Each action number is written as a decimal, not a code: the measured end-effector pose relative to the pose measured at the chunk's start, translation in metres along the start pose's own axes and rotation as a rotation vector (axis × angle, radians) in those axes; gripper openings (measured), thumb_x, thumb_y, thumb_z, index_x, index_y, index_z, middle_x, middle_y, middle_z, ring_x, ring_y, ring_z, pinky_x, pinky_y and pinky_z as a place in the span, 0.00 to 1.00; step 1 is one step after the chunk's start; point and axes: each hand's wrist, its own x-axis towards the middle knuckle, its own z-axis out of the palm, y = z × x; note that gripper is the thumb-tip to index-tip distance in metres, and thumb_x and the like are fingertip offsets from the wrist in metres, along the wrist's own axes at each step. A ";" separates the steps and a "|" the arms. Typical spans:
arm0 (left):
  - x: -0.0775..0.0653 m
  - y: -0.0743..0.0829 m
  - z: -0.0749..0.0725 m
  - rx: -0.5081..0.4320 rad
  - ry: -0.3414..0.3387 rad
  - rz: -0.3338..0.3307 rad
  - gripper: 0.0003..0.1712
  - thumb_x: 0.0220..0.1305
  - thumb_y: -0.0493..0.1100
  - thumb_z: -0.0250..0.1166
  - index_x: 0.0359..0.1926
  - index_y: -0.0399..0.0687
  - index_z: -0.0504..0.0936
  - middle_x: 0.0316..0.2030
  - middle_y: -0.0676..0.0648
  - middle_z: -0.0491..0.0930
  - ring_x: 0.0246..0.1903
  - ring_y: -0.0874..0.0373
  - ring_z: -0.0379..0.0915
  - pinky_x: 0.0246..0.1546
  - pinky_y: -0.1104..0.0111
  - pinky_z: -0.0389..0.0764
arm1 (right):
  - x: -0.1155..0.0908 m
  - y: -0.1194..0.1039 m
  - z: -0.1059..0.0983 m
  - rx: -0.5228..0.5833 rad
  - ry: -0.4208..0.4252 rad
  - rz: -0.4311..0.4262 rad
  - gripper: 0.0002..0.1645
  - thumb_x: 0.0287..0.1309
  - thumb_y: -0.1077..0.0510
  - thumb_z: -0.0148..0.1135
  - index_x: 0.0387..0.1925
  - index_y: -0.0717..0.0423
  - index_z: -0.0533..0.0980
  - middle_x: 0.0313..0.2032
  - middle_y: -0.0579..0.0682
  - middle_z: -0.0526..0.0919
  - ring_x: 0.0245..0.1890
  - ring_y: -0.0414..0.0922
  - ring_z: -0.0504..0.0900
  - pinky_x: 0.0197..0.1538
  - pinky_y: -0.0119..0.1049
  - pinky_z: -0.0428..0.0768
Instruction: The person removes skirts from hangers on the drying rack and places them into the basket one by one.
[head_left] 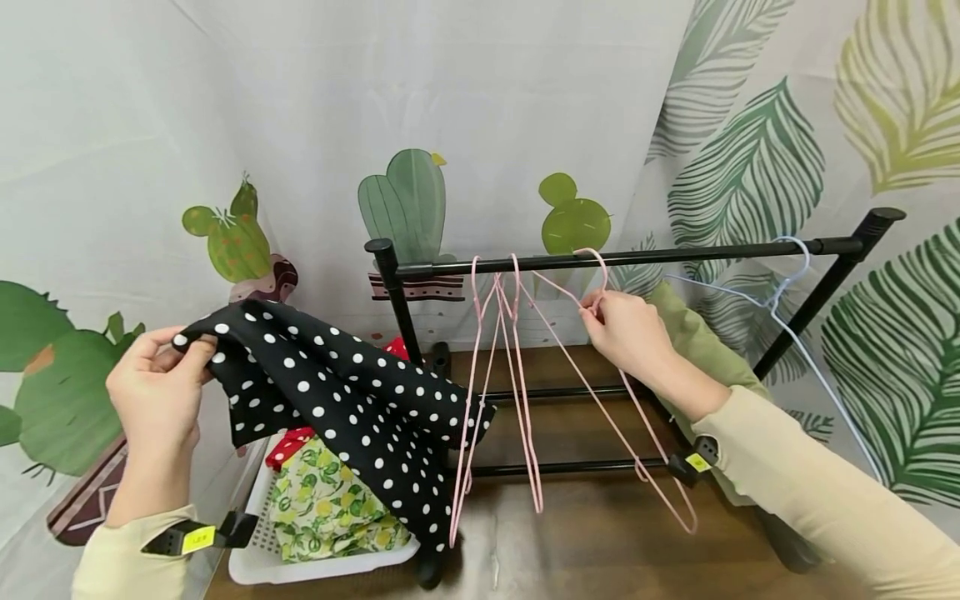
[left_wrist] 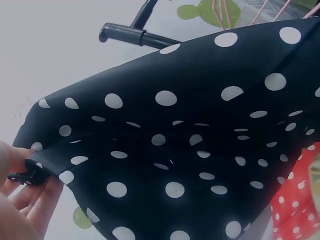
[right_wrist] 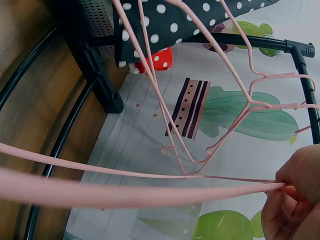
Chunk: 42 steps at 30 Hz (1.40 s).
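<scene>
A black cloth with white polka dots [head_left: 322,387] hangs from my left hand [head_left: 161,392], which pinches it by one edge. Its lower end drapes over the basket toward the rack; what kind of garment it is cannot be made out. In the left wrist view the black cloth [left_wrist: 165,100] spreads wide, with the left fingers [left_wrist: 42,200] at its edge. My right hand [head_left: 633,333] grips a pink hanger [head_left: 660,442] just under its hook, at the rod. Two more pink hangers [head_left: 528,417] hang to the left of it.
A black rack [head_left: 675,254] stands on a brown wooden table [head_left: 570,533]. Lemon-print cloth [head_left: 330,504] and red dotted cloth [head_left: 288,447] lie in a white basket [head_left: 322,573]. At the right hang a blue hanger [head_left: 817,367] and a green cloth [head_left: 693,342].
</scene>
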 end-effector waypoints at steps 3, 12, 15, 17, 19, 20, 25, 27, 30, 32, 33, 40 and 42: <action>0.005 0.005 -0.001 -0.022 0.039 -0.003 0.10 0.46 0.23 0.64 0.28 0.38 0.80 0.18 0.50 0.81 0.16 0.64 0.78 0.16 0.77 0.76 | 0.001 -0.001 0.002 0.001 -0.009 0.014 0.10 0.57 0.57 0.55 0.32 0.55 0.81 0.26 0.51 0.83 0.23 0.51 0.80 0.20 0.46 0.73; 0.018 0.018 -0.003 -0.095 0.094 0.030 0.10 0.45 0.21 0.63 0.28 0.35 0.80 0.19 0.48 0.81 0.16 0.62 0.78 0.15 0.77 0.76 | 0.004 -0.004 0.007 0.006 -0.044 0.036 0.12 0.58 0.55 0.55 0.34 0.57 0.82 0.28 0.52 0.83 0.23 0.51 0.80 0.17 0.43 0.72; 0.022 0.022 -0.003 -0.069 0.123 0.059 0.10 0.45 0.21 0.64 0.28 0.36 0.80 0.19 0.49 0.80 0.16 0.64 0.77 0.15 0.78 0.75 | 0.003 -0.005 0.009 0.009 -0.044 0.034 0.12 0.58 0.56 0.54 0.34 0.57 0.82 0.26 0.52 0.83 0.20 0.50 0.78 0.18 0.43 0.71; 0.024 0.025 -0.003 -0.078 0.141 0.072 0.10 0.45 0.21 0.64 0.28 0.36 0.80 0.20 0.48 0.80 0.18 0.63 0.78 0.16 0.78 0.76 | 0.003 -0.006 0.010 0.015 -0.045 0.034 0.12 0.57 0.56 0.55 0.33 0.57 0.82 0.25 0.52 0.82 0.19 0.49 0.77 0.17 0.43 0.70; 0.027 0.028 -0.003 -0.080 0.157 0.096 0.09 0.45 0.22 0.64 0.28 0.36 0.80 0.20 0.48 0.80 0.19 0.63 0.78 0.16 0.78 0.76 | 0.003 -0.006 0.010 0.018 -0.050 0.035 0.11 0.57 0.57 0.54 0.33 0.57 0.82 0.25 0.52 0.83 0.18 0.49 0.76 0.18 0.42 0.70; 0.029 0.030 -0.004 -0.078 0.166 0.108 0.09 0.45 0.22 0.64 0.27 0.36 0.80 0.20 0.48 0.80 0.19 0.63 0.77 0.16 0.79 0.75 | 0.003 -0.006 0.011 0.019 -0.054 0.038 0.11 0.57 0.57 0.54 0.33 0.57 0.82 0.25 0.52 0.83 0.18 0.49 0.76 0.17 0.42 0.70; 0.033 0.034 -0.005 -0.056 0.192 0.160 0.08 0.46 0.24 0.64 0.28 0.38 0.81 0.21 0.48 0.81 0.19 0.62 0.77 0.18 0.80 0.75 | 0.003 -0.005 0.012 0.013 -0.075 0.050 0.11 0.58 0.57 0.54 0.33 0.57 0.81 0.26 0.53 0.83 0.19 0.50 0.78 0.19 0.44 0.72; 0.033 0.034 -0.005 -0.040 0.195 0.168 0.08 0.47 0.25 0.64 0.28 0.38 0.81 0.21 0.49 0.81 0.19 0.63 0.77 0.18 0.81 0.75 | 0.003 -0.004 0.012 0.010 -0.081 0.053 0.11 0.57 0.57 0.54 0.33 0.57 0.81 0.25 0.53 0.83 0.19 0.50 0.78 0.20 0.45 0.73; 0.032 0.031 -0.005 -0.003 0.174 0.158 0.08 0.46 0.25 0.66 0.28 0.39 0.81 0.20 0.50 0.81 0.18 0.64 0.76 0.18 0.81 0.75 | 0.004 -0.004 0.013 0.007 -0.086 0.055 0.11 0.57 0.57 0.53 0.31 0.57 0.80 0.21 0.52 0.81 0.18 0.50 0.77 0.20 0.46 0.73; 0.031 0.027 -0.004 0.038 0.144 0.148 0.08 0.46 0.26 0.67 0.29 0.40 0.81 0.19 0.52 0.81 0.18 0.65 0.76 0.19 0.82 0.74 | 0.004 -0.004 0.013 0.004 -0.090 0.053 0.11 0.57 0.57 0.53 0.28 0.57 0.79 0.19 0.51 0.78 0.17 0.49 0.75 0.19 0.46 0.73; 0.030 0.025 -0.003 0.067 0.125 0.144 0.08 0.46 0.27 0.67 0.29 0.40 0.81 0.19 0.53 0.80 0.17 0.66 0.75 0.19 0.82 0.74 | 0.004 -0.004 0.013 0.001 -0.093 0.053 0.11 0.58 0.57 0.53 0.27 0.57 0.78 0.17 0.50 0.77 0.16 0.48 0.74 0.19 0.45 0.72; 0.024 0.009 0.003 0.503 0.045 0.192 0.07 0.50 0.37 0.68 0.32 0.51 0.82 0.18 0.68 0.77 0.19 0.75 0.73 0.22 0.85 0.70 | 0.006 -0.004 0.016 -0.004 -0.124 0.055 0.12 0.58 0.56 0.53 0.25 0.57 0.77 0.13 0.48 0.71 0.14 0.47 0.71 0.16 0.41 0.69; 0.022 0.005 0.004 0.590 0.030 0.212 0.06 0.51 0.39 0.68 0.33 0.52 0.82 0.18 0.72 0.75 0.20 0.77 0.72 0.23 0.85 0.68 | 0.006 -0.004 0.017 -0.005 -0.126 0.057 0.12 0.58 0.56 0.53 0.25 0.57 0.77 0.13 0.48 0.72 0.14 0.47 0.71 0.16 0.40 0.69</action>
